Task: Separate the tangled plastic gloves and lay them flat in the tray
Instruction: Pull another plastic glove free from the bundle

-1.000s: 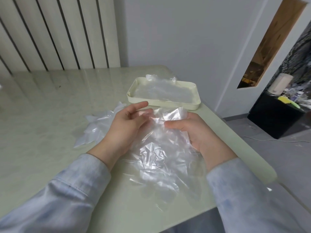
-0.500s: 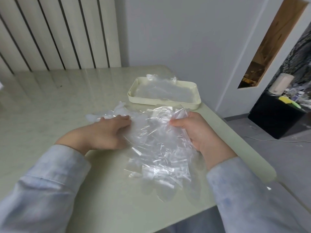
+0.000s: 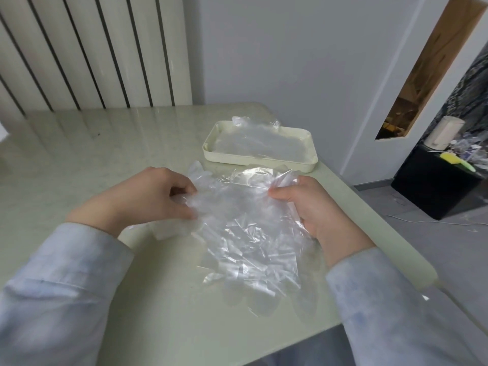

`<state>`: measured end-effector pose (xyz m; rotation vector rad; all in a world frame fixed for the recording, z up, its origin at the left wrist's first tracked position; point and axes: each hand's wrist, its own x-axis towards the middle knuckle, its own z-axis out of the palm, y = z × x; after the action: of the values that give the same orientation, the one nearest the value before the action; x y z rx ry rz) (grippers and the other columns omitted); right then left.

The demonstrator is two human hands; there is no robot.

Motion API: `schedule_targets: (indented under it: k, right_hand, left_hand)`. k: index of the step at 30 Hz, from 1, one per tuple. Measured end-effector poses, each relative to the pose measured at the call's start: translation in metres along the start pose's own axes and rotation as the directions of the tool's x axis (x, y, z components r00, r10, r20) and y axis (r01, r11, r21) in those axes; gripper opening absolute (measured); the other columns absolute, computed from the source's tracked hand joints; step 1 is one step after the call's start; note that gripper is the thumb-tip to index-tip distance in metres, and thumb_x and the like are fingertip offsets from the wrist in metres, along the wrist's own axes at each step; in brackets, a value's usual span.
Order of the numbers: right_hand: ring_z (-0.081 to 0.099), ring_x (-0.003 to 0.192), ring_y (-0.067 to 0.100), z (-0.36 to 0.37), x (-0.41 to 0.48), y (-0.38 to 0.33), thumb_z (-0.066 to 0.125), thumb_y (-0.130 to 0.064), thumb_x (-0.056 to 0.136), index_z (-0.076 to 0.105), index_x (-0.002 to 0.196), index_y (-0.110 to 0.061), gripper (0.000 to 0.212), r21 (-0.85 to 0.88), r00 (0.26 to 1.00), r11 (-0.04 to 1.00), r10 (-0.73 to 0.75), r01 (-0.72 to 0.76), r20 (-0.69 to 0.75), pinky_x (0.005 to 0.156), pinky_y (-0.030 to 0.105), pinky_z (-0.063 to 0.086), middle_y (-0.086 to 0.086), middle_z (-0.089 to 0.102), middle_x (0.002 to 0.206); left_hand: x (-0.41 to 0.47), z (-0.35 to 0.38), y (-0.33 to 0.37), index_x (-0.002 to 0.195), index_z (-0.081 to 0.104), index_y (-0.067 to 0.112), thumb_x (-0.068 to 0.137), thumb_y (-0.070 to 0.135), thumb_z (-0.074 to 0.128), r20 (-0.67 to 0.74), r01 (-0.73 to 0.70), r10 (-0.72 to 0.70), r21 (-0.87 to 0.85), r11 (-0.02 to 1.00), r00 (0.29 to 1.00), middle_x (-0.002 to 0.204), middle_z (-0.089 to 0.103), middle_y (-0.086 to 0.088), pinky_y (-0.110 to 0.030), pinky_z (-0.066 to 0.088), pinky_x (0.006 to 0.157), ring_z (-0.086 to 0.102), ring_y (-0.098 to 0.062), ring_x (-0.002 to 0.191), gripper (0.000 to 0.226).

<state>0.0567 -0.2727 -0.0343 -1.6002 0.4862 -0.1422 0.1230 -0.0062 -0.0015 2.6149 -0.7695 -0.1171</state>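
A cream tray [image 3: 227, 159] sits near the table's far right corner, with clear gloves laid in it [image 3: 258, 143]; one crumpled end sticks up over its far rim. Nothing lies between the tray and the hands except the top edge of the tangled gloves [image 3: 245, 228], which nearly reaches the tray's near wall. This bundle lies near the table's near right edge, between the two hands. It is thin, clear, heavily creased plastic that catches the light, and its finger shapes trail toward the near edge. The left hand [image 3: 148, 199] has its fingers curled and pinches a bunched bit of plastic at the bundle's left side. The right hand [image 3: 314, 207] pinches the gathered upper right corner between thumb and fingers. Both arms wear pale blue sleeves [image 3: 60, 281]. The table [image 3: 105, 159] is glossy pale green with a rounded right edge. Behind its far edge stands a white slatted panel [image 3: 92, 54] beside a plain grey wall [image 3: 290, 62]. Off to the right, on the grey floor, a black cabinet [image 3: 435, 191] carries a white cylinder [image 3: 443, 133] and something yellow [image 3: 449, 157], and a thin cable [image 3: 422, 220] lies on the floor near it.
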Motion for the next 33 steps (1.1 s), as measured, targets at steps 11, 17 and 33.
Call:
schedule_targets:
  k: [11, 17, 33]
  right_hand:
    - [0.065, 0.081, 0.028, -0.001, 0.003, 0.004, 0.071, 0.008, 0.081, 0.063, 0.065, -0.011, 0.026, 0.018, 0.998, 0.999, -0.05, 0.049, 0.043, 0.078, 0.038, 0.05, 0.015, 0.064, 0.083]
    - [0.064, 0.081, 0.027, -0.001, 0.005, 0.005, 0.071, 0.008, 0.082, 0.059, 0.062, -0.012, 0.03, 0.026, 0.997, 0.998, -0.056, 0.055, 0.044, 0.08, 0.038, 0.051, 0.015, 0.063, 0.083]
    - [0.065, 0.066, 0.021, 0.0, -0.001, 0.0, 0.078, 0.003, 0.07, 0.068, 0.083, -0.007, 0.019, 0.075, 0.993, 0.997, -0.039, 0.031, 0.109, 0.06, 0.024, 0.052, 0.008, 0.064, 0.074]
  left_hand:
    - [-0.014, -0.018, 0.033, 0.082, 0.08, 0.03, 0.074, 0.034, 0.079, -0.092, -0.107, 0.067, -0.55, 0.828, 0.994, 0.081, 0.077, 0.014, -0.006, 0.048, 0.076, 0.068, 0.006, 0.076, 0.009]
    - [-0.011, -0.018, 0.034, 0.085, 0.081, 0.022, 0.066, 0.045, 0.088, -0.249, -0.25, 0.08, -0.789, 0.561, 0.965, 0.071, 0.072, 0.005, -0.017, 0.053, 0.067, 0.063, -0.008, 0.067, 0.03]
    - [0.009, 0.037, 0.077, 0.093, 0.074, 0.014, 0.096, 0.011, 0.066, -0.192, -0.122, -0.14, -0.908, 0.4, 0.971, 0.069, 0.068, 0.007, -0.014, 0.037, 0.044, 0.045, -0.007, 0.047, 0.009]
